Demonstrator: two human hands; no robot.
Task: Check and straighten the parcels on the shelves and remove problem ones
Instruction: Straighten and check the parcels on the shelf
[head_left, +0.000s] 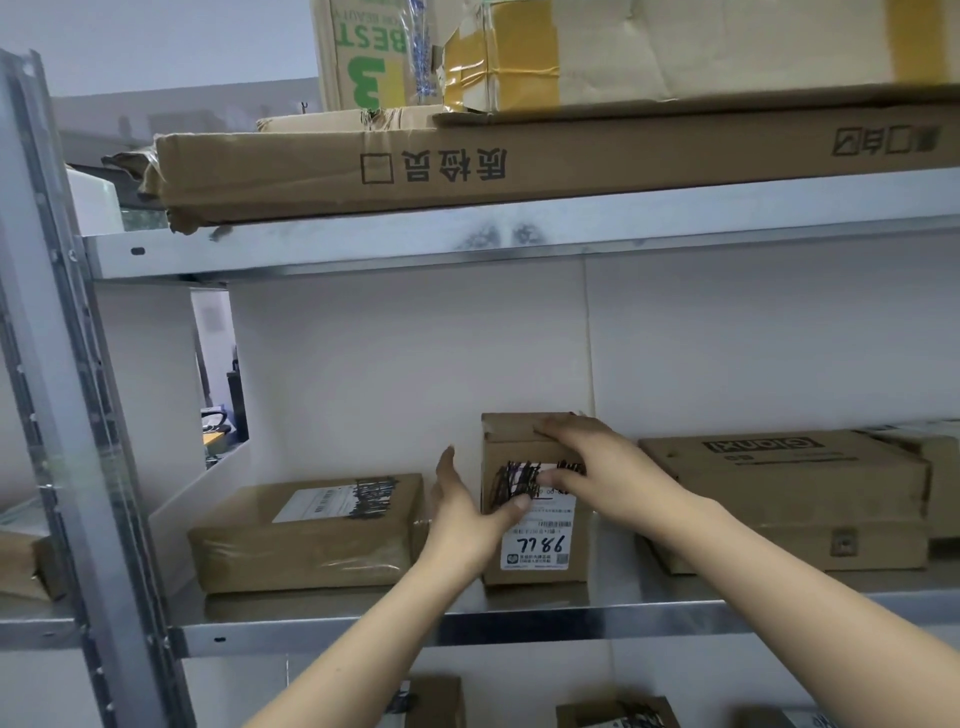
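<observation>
A small upright cardboard parcel (540, 551) with a white label and black scribbles stands on the middle metal shelf (467, 626). My left hand (467, 514) holds its left side, thumb across the front face and fingers behind the left edge. My right hand (587, 462) grips it from the right, fingers over the top front edge and thumb on the label. A flat taped parcel (306, 535) lies to its left. A wide flat brown box (795, 493) lies to its right.
A long flat carton (519, 166) lies on the upper shelf (415, 244) with several boxes stacked on it. A grey steel upright (78, 415) stands at the left. Several small parcels (613, 714) sit on the shelf below. A white wall backs the shelf.
</observation>
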